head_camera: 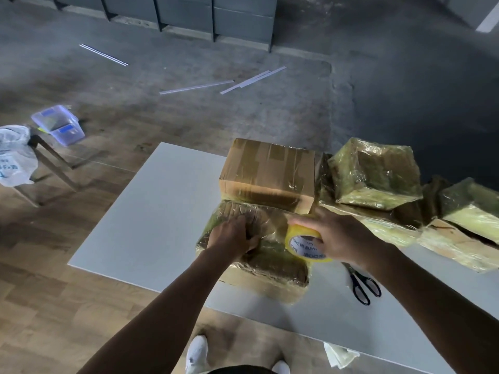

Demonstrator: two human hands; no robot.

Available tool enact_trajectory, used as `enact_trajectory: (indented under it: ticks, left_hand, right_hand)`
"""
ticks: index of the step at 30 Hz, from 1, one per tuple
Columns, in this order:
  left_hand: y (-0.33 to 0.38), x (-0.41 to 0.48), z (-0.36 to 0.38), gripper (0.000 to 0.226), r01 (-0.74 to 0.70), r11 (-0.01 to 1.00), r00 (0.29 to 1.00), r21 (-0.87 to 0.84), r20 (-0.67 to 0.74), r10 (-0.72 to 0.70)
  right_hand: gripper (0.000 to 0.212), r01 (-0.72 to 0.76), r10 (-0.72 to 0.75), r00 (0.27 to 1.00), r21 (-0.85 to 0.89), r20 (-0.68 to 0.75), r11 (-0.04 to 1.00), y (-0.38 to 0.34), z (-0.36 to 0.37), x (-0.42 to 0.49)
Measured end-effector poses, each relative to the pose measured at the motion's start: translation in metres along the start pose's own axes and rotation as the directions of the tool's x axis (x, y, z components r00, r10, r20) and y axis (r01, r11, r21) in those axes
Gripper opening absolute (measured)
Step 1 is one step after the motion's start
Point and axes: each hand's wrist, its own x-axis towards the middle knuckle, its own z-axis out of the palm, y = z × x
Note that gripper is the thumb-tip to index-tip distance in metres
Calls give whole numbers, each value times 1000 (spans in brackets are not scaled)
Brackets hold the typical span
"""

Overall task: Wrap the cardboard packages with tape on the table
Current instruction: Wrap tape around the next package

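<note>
Head view looks down on a package [259, 265] wound in clear yellowish tape, lying near the front edge of a white table [151, 211], toward the table's middle. The left hand [232, 236] sits on top of the package with its fingers bent down against the wrapping and the thumb out to the side; whether they pinch the film or only press on it cannot be told. At the package's 3 o'clock side the right hand [337, 236] grips a tape roll [305, 245], fingers curled over its yellow rim, the roll held against the package's upper right corner.

At 12 o'clock from the package, touching it, stands a brown box [267, 174] with glossy tape strips across its top. From 1 to 3 o'clock a cluster of wrapped packages [375, 174] lies packed close together, some tilted on top of others. At 4 o'clock black-handled scissors [363, 283] lie flat on the table, just beside the package.

On the floor at 10 o'clock, well apart from the table, a stool [51, 155] carries a white plastic bag [14, 155], with a clear container [58, 125] next to it. Pale strips [197, 87] lie on the dark floor at 12 o'clock. At 6 o'clock are white shoes [197, 352].
</note>
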Motion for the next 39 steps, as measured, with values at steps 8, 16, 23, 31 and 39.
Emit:
enact_trajectory:
  ticks: [8,16,23,31,39]
  left_hand:
    - [35,-3,8,30,-88,996,996,-17,27,89]
    - [39,-4,14,38,-22,1000,1000,-17,13,22]
    - [35,-6,14,30,8,993,1000,-116,15,-6]
    - [53,-2,14,47,-19,999,1000,41,13,19]
    - [89,-7,33,31,-167,986,986,-27,-13,167]
  right_hand:
    - [61,8,2,988,65,-156,998,-11,14,7]
    - [73,100,79,953,548,-293,830,8,59,-14]
    - [76,51,-4,982,246,-189,968,29,37,-27]
    - [64,7,-3,995,39,-96,999,42,37,-48]
    - [64,-41,59,995,211,-82,977,36,44,-46]
